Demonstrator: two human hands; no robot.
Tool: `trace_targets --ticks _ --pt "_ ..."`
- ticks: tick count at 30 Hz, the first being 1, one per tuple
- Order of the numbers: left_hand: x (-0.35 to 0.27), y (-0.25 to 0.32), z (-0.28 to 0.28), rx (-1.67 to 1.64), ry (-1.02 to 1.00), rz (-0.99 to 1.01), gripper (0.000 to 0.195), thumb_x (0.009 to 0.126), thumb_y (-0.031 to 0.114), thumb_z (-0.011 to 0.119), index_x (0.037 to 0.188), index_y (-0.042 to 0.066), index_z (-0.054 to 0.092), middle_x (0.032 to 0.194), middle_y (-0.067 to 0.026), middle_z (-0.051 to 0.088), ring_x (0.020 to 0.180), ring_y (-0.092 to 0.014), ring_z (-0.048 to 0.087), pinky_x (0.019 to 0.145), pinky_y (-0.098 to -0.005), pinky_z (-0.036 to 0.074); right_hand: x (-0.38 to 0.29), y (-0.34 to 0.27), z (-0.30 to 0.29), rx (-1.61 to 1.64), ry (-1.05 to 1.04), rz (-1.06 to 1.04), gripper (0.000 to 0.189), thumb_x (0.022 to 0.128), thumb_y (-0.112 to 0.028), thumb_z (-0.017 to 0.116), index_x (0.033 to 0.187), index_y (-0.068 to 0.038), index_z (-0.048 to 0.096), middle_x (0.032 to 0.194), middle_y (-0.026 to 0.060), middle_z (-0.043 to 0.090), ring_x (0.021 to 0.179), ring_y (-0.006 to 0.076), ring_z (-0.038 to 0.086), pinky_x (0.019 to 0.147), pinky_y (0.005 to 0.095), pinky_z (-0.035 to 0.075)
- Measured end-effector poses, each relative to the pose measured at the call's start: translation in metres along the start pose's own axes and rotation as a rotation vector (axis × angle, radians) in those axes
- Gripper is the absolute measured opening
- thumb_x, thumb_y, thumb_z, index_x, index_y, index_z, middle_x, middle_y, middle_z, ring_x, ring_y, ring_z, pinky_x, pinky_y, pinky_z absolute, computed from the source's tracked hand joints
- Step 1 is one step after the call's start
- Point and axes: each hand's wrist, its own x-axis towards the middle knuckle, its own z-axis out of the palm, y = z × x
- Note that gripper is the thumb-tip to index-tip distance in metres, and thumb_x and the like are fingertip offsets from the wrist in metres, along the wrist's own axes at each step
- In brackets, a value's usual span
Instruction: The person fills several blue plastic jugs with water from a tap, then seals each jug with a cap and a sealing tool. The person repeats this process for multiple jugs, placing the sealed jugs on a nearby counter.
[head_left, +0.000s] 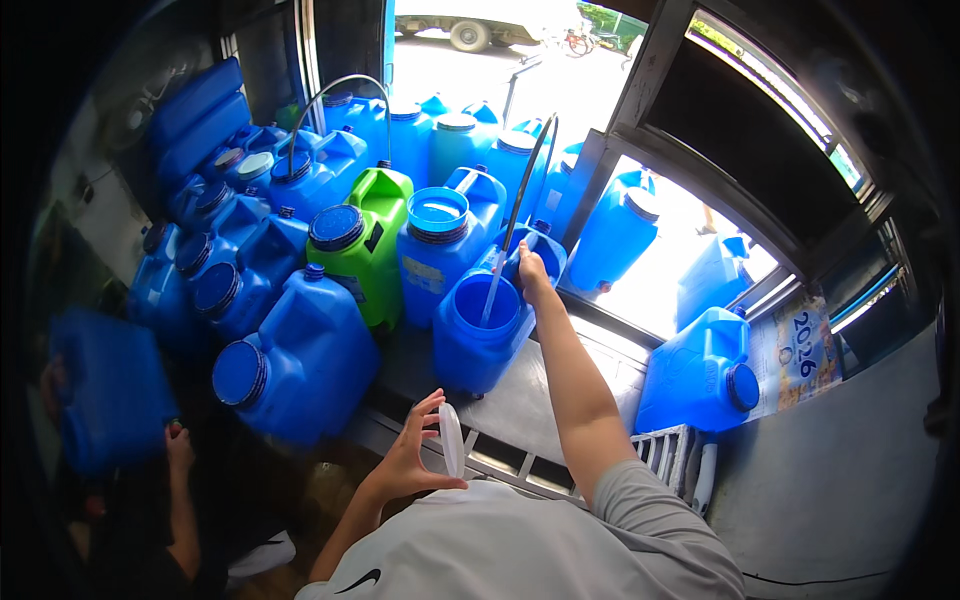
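My left hand (405, 459) holds a white round plastic lid (451, 442) on edge, close to my shirt. My right hand (532, 271) grips the handle of an open blue plastic water jug (471, 358). A curved metal filling pipe (523, 180) arches over this jug, and a clear length at its end reaches into the wide mouth. To its left stands another blue jug (416, 274), a light-blue ring-shaped cap (438, 210) on its top. Beside that one is a green jug (382, 270) with a dark blue screw cap. The jugs stand on a metal counter (405, 375).
Several capped blue jugs (300, 360) crowd the left side. At far left another person's hand (178, 448) is on a blurred blue jug (112, 390). A second curved pipe (341, 79) rises behind. One blue jug (686, 375) lies at right by a white rack (664, 450). A truck (472, 30) is outside.
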Motion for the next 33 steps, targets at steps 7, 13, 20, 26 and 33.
trace_targets --ticks 7,13,20,26,33 --pt "-0.025 -0.007 -0.004 -0.065 0.016 -0.083 0.121 0.052 0.033 0.094 0.145 0.009 0.020 0.152 -0.0160 0.020 0.129 -0.032 0.040 0.101 -0.0447 0.041 -0.016 0.000 0.002 -0.026 -0.047 0.024 0.054 0.100 -0.047 0.035 0.095 0.002 0.058 0.079 0.0158 0.067 0.070 0.0262 0.067 0.069 0.0381 0.054" --pt "-0.023 -0.003 -0.004 -0.061 0.003 -0.077 0.121 0.052 0.032 0.094 0.145 0.009 0.020 0.152 -0.0153 0.020 0.130 -0.032 0.039 0.102 -0.0450 0.040 -0.028 0.009 0.007 0.000 -0.029 0.002 0.053 0.100 -0.047 0.036 0.092 0.000 0.059 0.077 0.0140 0.067 0.068 0.0231 0.065 0.067 0.0356 0.053" --pt "-0.017 0.003 -0.001 -0.066 -0.022 -0.064 0.121 0.053 0.024 0.094 0.147 0.009 0.019 0.153 -0.0141 0.019 0.131 -0.031 0.039 0.103 -0.0440 0.038 -0.019 0.014 0.004 0.002 -0.056 -0.024 0.050 0.100 -0.047 0.037 0.096 -0.001 0.054 0.077 0.0141 0.066 0.066 0.0236 0.065 0.063 0.0346 0.053" --pt "-0.010 -0.002 0.003 -0.129 -0.030 -0.035 0.122 0.052 0.021 0.094 0.146 0.007 0.017 0.150 -0.0144 0.024 0.133 -0.030 0.037 0.108 -0.0455 0.034 -0.009 0.026 0.011 -0.069 0.066 -0.096 0.048 0.100 -0.046 0.036 0.099 0.000 0.049 0.075 0.0167 0.065 0.064 0.0250 0.065 0.061 0.0358 0.052" --pt "0.001 -0.006 0.001 -0.136 0.011 -0.117 0.122 0.052 0.017 0.094 0.146 0.007 0.016 0.147 -0.0177 0.027 0.134 -0.030 0.036 0.110 -0.0444 0.031 -0.009 0.027 0.019 -0.061 0.178 -0.197 0.048 0.100 -0.042 0.038 0.095 0.005 0.046 0.066 0.0191 0.062 0.057 0.0270 0.064 0.053 0.0345 0.050"
